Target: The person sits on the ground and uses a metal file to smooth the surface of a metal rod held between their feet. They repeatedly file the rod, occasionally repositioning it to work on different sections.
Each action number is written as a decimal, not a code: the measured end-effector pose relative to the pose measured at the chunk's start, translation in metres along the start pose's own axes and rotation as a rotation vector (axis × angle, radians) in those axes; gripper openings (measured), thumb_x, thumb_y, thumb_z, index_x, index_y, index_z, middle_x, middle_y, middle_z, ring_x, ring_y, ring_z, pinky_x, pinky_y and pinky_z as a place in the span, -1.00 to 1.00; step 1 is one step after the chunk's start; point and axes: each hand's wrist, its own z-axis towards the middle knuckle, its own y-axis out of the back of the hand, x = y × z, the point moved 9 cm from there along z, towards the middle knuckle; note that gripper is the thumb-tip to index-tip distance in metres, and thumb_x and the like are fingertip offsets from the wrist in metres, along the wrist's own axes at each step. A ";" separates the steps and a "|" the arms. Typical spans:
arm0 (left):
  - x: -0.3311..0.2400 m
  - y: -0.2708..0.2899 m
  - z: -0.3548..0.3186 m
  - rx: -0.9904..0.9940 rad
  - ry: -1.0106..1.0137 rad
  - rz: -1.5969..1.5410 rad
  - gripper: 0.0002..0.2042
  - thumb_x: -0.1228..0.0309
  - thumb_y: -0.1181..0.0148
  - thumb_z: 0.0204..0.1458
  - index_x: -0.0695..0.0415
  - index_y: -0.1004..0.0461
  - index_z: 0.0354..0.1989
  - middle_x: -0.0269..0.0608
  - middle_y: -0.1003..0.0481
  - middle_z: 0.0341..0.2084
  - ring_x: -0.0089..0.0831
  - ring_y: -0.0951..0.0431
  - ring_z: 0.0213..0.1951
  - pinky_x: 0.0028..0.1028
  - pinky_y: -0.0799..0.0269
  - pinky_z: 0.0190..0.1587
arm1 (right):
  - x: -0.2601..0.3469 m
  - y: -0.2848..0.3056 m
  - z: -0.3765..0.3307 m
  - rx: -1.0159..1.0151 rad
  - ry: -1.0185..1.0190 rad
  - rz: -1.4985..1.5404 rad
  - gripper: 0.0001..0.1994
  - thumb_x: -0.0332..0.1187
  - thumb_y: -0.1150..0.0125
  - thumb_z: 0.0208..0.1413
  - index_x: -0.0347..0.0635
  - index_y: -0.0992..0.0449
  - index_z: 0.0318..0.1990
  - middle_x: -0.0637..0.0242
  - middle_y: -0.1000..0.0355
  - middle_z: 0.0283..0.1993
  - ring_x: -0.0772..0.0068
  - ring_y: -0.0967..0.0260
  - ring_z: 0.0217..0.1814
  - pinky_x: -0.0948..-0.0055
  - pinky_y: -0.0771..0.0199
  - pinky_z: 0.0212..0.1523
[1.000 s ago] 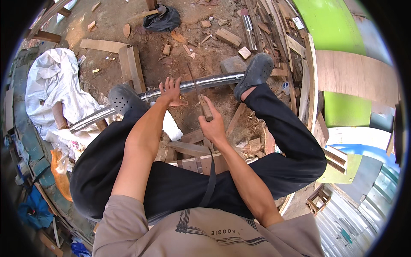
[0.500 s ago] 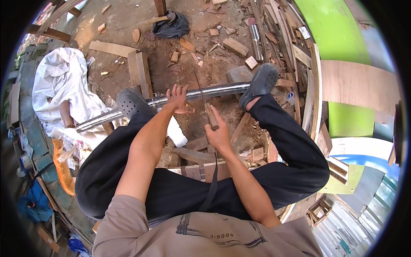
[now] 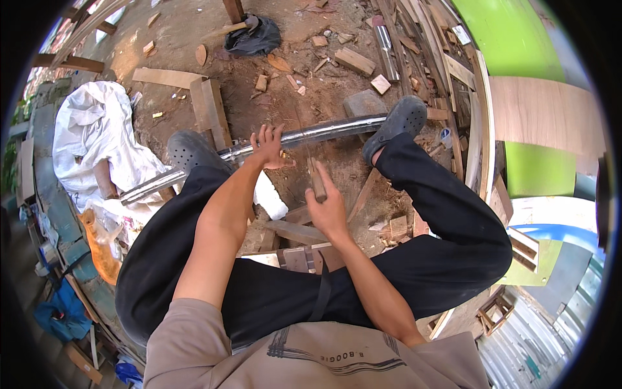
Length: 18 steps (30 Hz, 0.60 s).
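Note:
A long dark bar (image 3: 330, 131) with a pale, shiny stripe lies across in front of me, under or against both my clog-shod feet. My left hand (image 3: 269, 149) rests on it with fingers spread, gripping nothing. Just to the right, my right hand (image 3: 328, 206) is closed round the wooden handle (image 3: 317, 179) of a thin-bladed tool. Its dark narrow blade (image 3: 302, 126) is seen nearly edge-on and crosses the bar beside my left fingers. Whether the blade has teeth is too fine to make out.
A grey block (image 3: 364, 104) sits by the bar near my right foot. Wood offcuts (image 3: 355, 61) lie about, and long planks (image 3: 447, 84) line the right. At left are a white sack (image 3: 94, 129) and an orange cat (image 3: 102, 249). A hammer (image 3: 236, 27) lies on a black bag (image 3: 256, 40).
My right hand and the bladed tool have shifted slightly back toward me, along the blade's line. My left hand stays on the bar. The whole view has turned a little.

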 end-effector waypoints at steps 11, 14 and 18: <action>0.004 -0.003 0.007 0.008 -0.041 0.003 0.36 -0.34 -0.48 -0.32 -0.10 0.33 0.56 0.18 0.26 0.52 0.13 0.48 0.55 0.28 0.47 0.44 | -0.018 0.003 0.041 -0.074 0.181 -0.077 -0.29 -0.46 -0.13 0.04 0.01 -0.27 0.45 -0.18 -0.51 0.12 -0.14 -0.55 0.09 0.21 -0.51 0.06; -0.001 -0.003 0.005 0.000 -0.040 0.016 0.35 -0.33 -0.48 -0.30 -0.10 0.34 0.56 0.19 0.27 0.52 0.14 0.49 0.55 0.28 0.48 0.44 | -0.020 0.008 0.029 -0.073 0.119 -0.061 -0.29 -0.47 -0.12 0.04 0.00 -0.27 0.45 -0.17 -0.50 0.15 -0.14 -0.54 0.12 0.22 -0.50 0.09; 0.014 -0.006 0.001 0.065 0.003 0.011 0.35 -0.32 -0.47 -0.26 -0.07 0.37 0.57 0.18 0.32 0.54 0.12 0.54 0.55 0.26 0.53 0.45 | -0.003 0.010 -0.044 -0.050 0.153 -0.025 -0.30 -0.51 -0.10 0.04 -0.11 -0.27 0.44 -0.13 -0.48 0.21 -0.05 -0.47 0.26 0.25 -0.45 0.19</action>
